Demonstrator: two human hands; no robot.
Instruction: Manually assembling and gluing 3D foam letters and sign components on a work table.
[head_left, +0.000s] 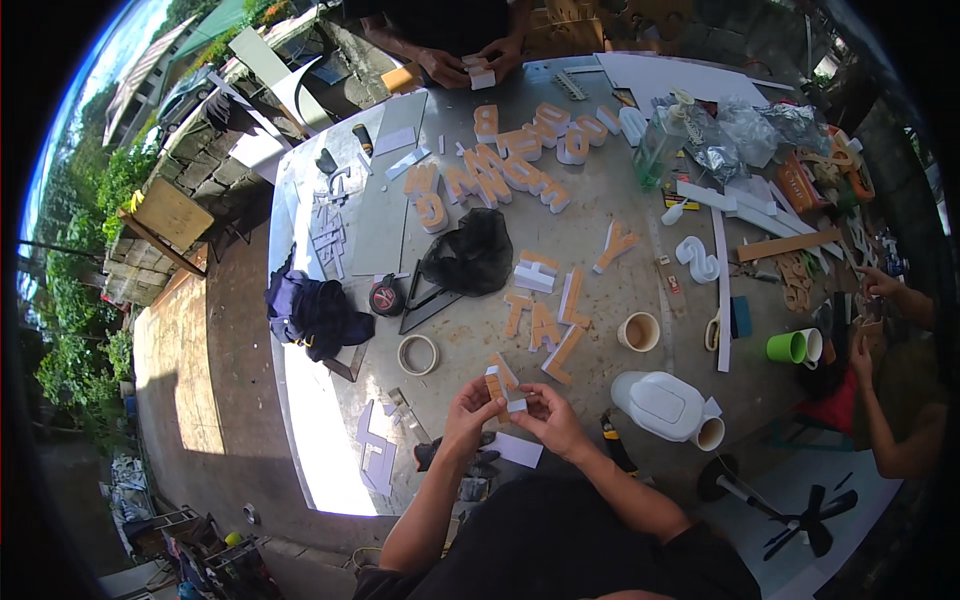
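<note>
Near the table's front edge, my left hand [468, 415] is closed on a small cut-out letter [493, 382] with an orange face and white sides. Fingers of my right hand [548, 418] pinch a small white strip [517, 406] at the letter's lower right side. My fingertips partly hide both pieces. Just beyond my hands lie more orange-faced letters [545, 326] with white edges. A flat white sheet piece [515, 450] lies below my hands, beside a dark glove-like item [485, 458].
Left of my hands are a tape roll [418, 354], a tape measure [385, 295] and a black plastic bag [470, 250]. A white jug [657, 403] and cups [638, 332] stand to the right. One person's hands [445, 68] work across the table; another person's arms [885, 380] are at right.
</note>
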